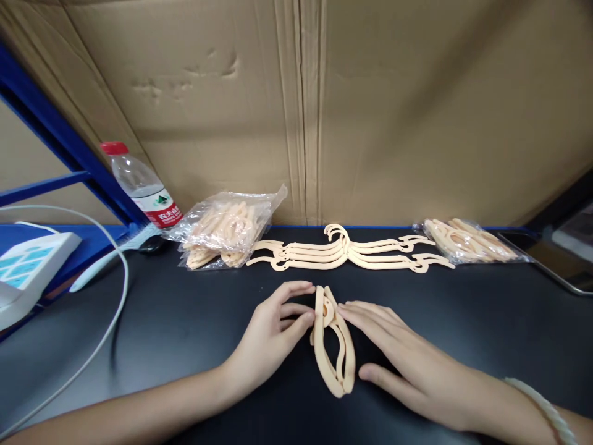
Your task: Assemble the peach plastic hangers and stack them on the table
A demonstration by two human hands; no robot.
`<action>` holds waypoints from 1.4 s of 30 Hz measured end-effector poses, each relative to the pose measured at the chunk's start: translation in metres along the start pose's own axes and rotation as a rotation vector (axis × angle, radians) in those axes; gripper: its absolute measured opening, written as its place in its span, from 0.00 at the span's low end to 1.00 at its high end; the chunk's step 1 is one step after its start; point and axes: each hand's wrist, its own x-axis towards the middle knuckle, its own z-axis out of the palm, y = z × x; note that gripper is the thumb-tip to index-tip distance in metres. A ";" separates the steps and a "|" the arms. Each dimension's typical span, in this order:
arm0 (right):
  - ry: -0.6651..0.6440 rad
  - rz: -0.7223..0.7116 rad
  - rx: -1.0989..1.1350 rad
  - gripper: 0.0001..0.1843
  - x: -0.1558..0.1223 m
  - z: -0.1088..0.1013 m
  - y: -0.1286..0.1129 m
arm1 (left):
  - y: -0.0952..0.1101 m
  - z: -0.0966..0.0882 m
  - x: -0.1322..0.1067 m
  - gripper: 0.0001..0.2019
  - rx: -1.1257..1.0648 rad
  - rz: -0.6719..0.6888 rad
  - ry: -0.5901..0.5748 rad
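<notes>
A beige folding clothes hanger (324,361) lies folded into a narrow loop on the black tabletop, between my two hands. My left hand (271,330) is on its left side, fingers curved and apart, with the fingertips against its upper left edge. On the other side, my right hand (403,352) is stretched out with the thumb spread away. Its fingertips touch the hanger's upper right edge. Neither hand is wrapped round the hanger. Behind it lie unfolded beige hangers (319,256), overlapping, with their hooks pointing to the back.
Clear plastic bags of folded hangers lie at the back left (225,228) and back right (470,241). A red-capped water bottle (143,185), a pale blue brush (99,269), a white device (32,272) and a white cable (121,296) are left. A dark tablet-like device (556,262) is right. Cardboard (417,123) stands behind.
</notes>
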 end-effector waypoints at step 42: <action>0.616 0.040 -0.388 0.11 0.002 -0.038 0.100 | 0.003 -0.030 0.006 0.18 0.764 0.453 -0.157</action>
